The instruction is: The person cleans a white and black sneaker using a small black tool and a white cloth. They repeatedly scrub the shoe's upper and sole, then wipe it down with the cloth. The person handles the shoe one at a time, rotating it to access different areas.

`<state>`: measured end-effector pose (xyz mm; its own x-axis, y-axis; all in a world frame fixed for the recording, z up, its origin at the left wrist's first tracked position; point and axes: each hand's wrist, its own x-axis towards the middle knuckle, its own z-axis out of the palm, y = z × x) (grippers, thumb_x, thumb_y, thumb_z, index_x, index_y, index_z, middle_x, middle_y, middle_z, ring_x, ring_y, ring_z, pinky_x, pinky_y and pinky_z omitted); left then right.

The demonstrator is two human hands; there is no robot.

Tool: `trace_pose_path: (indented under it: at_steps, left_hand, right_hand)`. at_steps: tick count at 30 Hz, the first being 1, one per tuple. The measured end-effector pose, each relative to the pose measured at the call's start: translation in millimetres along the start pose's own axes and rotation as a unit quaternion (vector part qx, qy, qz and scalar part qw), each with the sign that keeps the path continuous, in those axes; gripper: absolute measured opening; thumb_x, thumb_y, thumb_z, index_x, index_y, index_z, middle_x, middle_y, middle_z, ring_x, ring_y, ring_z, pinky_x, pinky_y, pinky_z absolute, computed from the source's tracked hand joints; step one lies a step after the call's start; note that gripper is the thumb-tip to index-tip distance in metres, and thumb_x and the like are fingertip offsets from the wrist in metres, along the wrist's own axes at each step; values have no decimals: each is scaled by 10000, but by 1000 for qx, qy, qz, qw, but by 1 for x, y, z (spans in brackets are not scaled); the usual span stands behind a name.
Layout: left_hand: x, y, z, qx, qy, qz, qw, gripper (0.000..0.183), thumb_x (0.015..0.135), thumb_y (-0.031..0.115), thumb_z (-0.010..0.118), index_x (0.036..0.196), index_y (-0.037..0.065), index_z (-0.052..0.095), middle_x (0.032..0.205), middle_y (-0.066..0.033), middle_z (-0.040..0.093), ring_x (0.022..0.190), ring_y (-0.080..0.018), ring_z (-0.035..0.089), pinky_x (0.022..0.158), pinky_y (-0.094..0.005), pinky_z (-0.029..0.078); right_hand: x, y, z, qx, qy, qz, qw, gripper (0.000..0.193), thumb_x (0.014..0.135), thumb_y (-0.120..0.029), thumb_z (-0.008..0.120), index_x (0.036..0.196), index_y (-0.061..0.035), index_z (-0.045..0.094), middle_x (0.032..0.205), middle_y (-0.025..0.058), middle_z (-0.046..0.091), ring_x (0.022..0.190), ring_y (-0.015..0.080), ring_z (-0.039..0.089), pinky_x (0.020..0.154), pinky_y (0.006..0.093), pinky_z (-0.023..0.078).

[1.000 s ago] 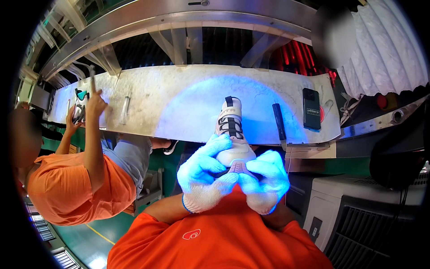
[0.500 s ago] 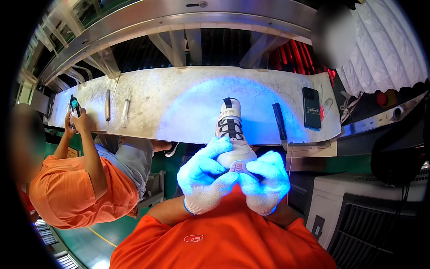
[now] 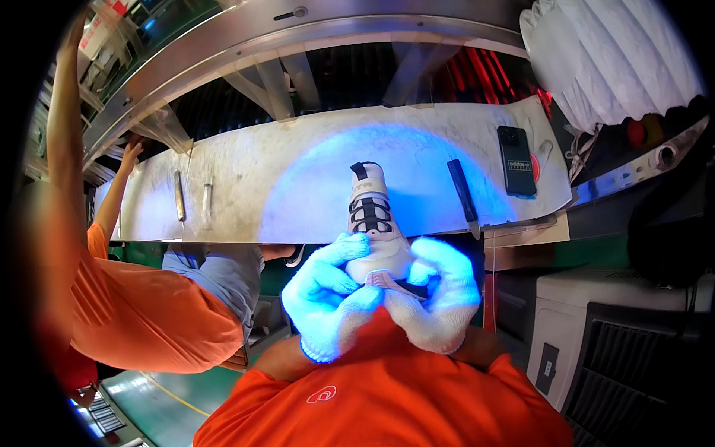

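Observation:
A light-coloured sneaker (image 3: 382, 249) with black laces points its toe toward me, its heel end over the table's near edge. White knit gloves cover both hands and glow blue under the light. My left hand (image 3: 325, 287) grips the shoe's toe from the left, thumb near the sole's tip. On the other side, my right hand (image 3: 439, 287) is closed round the toe and the sole edge. A pinkish piece of the outsole (image 3: 381, 280) shows between my thumbs. The fingertips beneath the shoe are hidden.
On the pale worktable (image 3: 238, 160) lie a dark-handled tool (image 3: 462, 192), a black phone (image 3: 516, 160), a thin brown-handled tool (image 3: 179, 195) and a clear tube (image 3: 207, 205). A co-worker in orange (image 3: 156, 313) sits at left. A metal-framed conveyor (image 3: 246, 26) runs behind; a white duct (image 3: 611, 63) hangs right.
My right hand has shifted its hold along the toe, and a dark gap shows beside the sole edge. The co-worker has put down or passed on a shoe and reaches toward the conveyor.

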<state>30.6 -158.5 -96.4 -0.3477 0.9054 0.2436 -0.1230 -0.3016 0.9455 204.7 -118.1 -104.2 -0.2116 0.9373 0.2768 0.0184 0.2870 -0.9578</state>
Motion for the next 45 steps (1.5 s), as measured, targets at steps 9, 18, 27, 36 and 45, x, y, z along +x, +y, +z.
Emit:
trace_pose_path:
  at_steps: [9,18,27,36,45]
  left_hand:
    - [20,9,-28,-35,-113,-99,988,556,917,175,912,1380,-45,697,1411,-207,728,1461,-350,605,1267,-521,443]
    - [36,23,-28,-21,-149,-200,968,471,931,260,837,1291,-38,783,1421,-225,735,1552,-351,524,1316,-549,360]
    - [33,24,-24,2,-138,-170,976,603,894,283,949,1360,-36,737,1550,-227,659,1542,-349,552,1294,-518,419]
    - [46,26,-32,42,-164,-178,969,650,773,128,1016,1355,-34,776,1556,-246,682,1533,-380,586,1308,-543,426]
    - [54,22,-44,49,-180,-156,970,621,750,142,1017,1313,-2,800,1440,-209,762,1537,-381,588,1299,-550,438]
  right_hand:
    - [11,-6,12,-35,30,-101,994,707,829,-88,995,1453,24,681,930,62,703,764,148,675,684,319,588]
    - [24,-6,19,-29,39,-196,979,707,791,-93,1003,1425,1,704,914,89,709,712,217,663,649,346,581]
    - [23,-12,15,-14,11,-159,987,752,858,-101,949,1539,-11,641,1120,144,763,859,292,739,733,406,626]
    - [32,-3,5,-81,-7,-138,987,791,820,-208,1005,1504,-39,647,1124,126,749,920,307,752,777,426,632]
    - [39,21,18,-62,15,-170,983,734,754,-286,1060,1345,-60,687,961,72,677,764,234,659,667,374,558]
